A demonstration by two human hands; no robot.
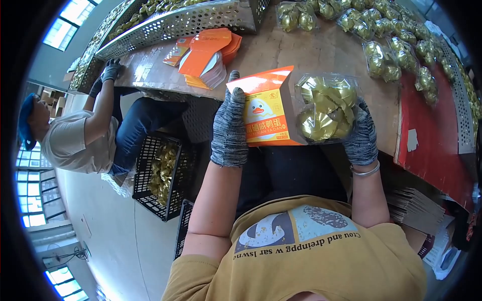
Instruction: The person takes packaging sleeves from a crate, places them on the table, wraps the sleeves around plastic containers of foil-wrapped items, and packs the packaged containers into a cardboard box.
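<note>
In my gloved left hand is an orange and yellow printed sleeve with a duck picture, gripped at its left edge. My gloved right hand holds the right side of a clear plastic pack of gold-wrapped round items. The pack's left side is right beside the sleeve's open right edge; whether any of it is inside cannot be made out. Both are held over the table's front edge. A stack of orange sleeves lies on the table beyond my left hand.
More gold packs lie on the table at upper right, by a red panel. A perforated metal tray stands at upper left. At left sits a co-worker near a black crate. Flattened cardboard is at lower right.
</note>
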